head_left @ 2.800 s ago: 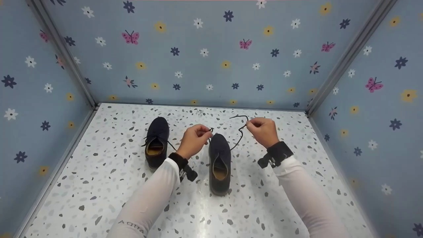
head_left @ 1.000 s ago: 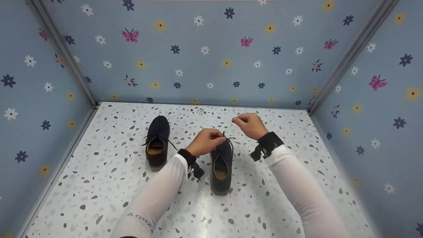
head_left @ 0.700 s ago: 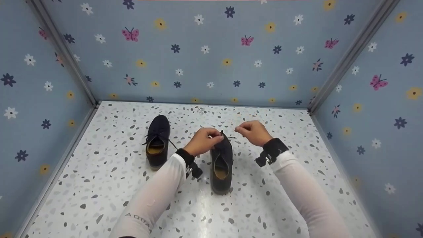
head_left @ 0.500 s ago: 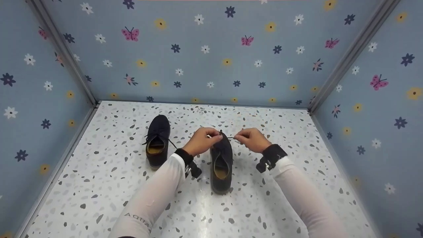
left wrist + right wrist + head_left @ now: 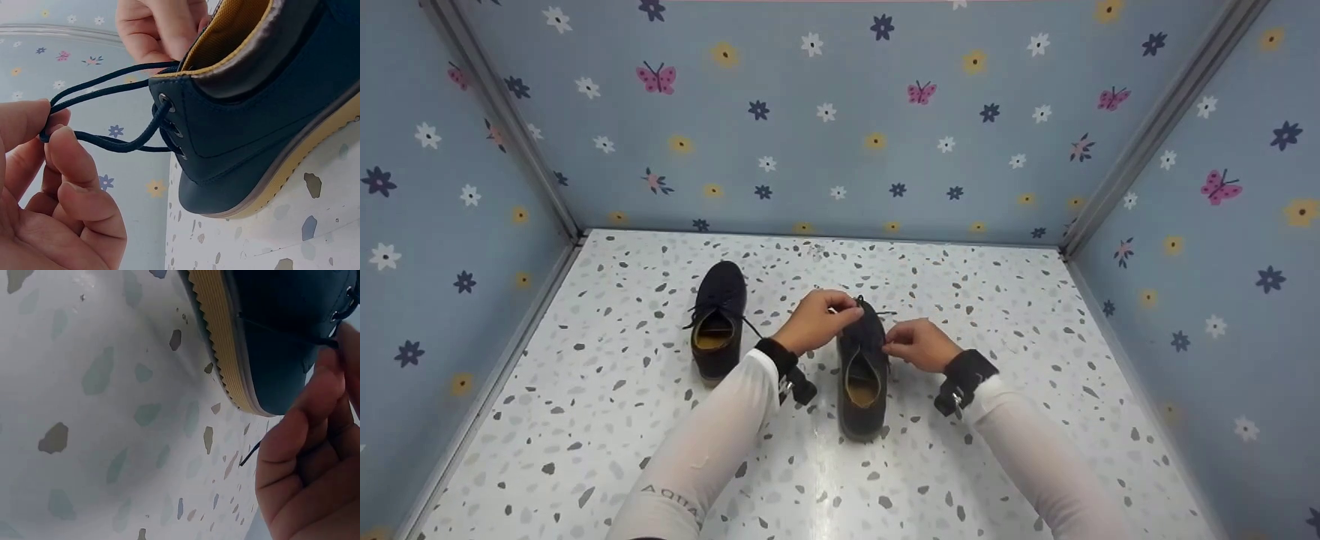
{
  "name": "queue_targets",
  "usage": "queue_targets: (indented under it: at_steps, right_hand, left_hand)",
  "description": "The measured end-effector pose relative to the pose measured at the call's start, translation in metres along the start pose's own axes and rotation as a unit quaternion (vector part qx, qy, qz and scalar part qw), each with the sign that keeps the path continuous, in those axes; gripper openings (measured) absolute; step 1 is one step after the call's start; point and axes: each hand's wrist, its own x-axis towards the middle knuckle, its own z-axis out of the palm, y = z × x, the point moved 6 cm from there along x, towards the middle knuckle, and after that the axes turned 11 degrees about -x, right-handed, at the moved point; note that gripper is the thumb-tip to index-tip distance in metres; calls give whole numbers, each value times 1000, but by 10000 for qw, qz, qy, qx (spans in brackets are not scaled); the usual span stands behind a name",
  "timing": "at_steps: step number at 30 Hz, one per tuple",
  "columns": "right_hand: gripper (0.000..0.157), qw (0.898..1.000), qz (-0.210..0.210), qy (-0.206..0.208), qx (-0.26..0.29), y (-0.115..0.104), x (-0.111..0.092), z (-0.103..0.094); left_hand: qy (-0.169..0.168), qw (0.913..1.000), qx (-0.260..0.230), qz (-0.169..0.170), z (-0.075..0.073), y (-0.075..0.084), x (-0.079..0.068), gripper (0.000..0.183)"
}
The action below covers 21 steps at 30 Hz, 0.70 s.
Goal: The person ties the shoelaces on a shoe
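A dark navy lace-up shoe (image 5: 861,424) with a yellowish lining stands on the floor, toe away from me. Above its toe my left hand (image 5: 819,321) pinches the shoelace; in the left wrist view the lace (image 5: 126,147) is drawn out from the eyelets in loops to the thumb and fingertips. At the shoe's right side my right hand (image 5: 922,345) pinches a strand of lace between thumb and finger, close by the eyelets in the right wrist view. A loose lace end (image 5: 250,454) sticks out past the toe there.
The matching shoe (image 5: 721,281) stands to the left, its laces hanging out at both sides. Speckled white flooring (image 5: 960,465) lies under everything. Blue flowered walls (image 5: 825,150) enclose the back, left and right.
My left hand has come right, over the shoe's toe. The right hand let go of the lace it held out at the right, then came down to the shoe's side and pinched lace there.
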Motion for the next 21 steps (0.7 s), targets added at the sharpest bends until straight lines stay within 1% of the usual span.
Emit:
queue_targets:
  at_steps: [3, 6, 9, 13, 16, 18, 21]
  right_hand:
    - [11, 9999, 43, 113, -25, -2, -2, -5]
    - [13, 9997, 65, 184, 126, -5, -5, -15]
    - [15, 9983, 140, 297, 490, -9, -10, -27]
    - [16, 9914, 214, 434, 1216, -16, -15, -38]
    - [19, 9841, 165, 514, 1694, -22, -17, -40]
    - [20, 9797, 110, 593, 1910, -26, -18, -39]
    - [17, 9776, -36, 820, 1936, -32, -19, -35]
  left_hand:
    - [1, 10000, -74, -21, 0, -1, 1, 16]
    - [33, 9999, -132, -52, 0, -1, 2, 16]
    - [106, 9998, -180, -74, 0, -2, 3, 16]
    - [313, 9992, -215, -127, -1, -4, 5, 15]
    - [439, 9986, -229, -184, 0, -5, 6, 14]
    - [476, 9983, -247, -213, 2, -4, 7, 14]
    - [491, 9983, -234, -224, 5, -4, 8, 14]
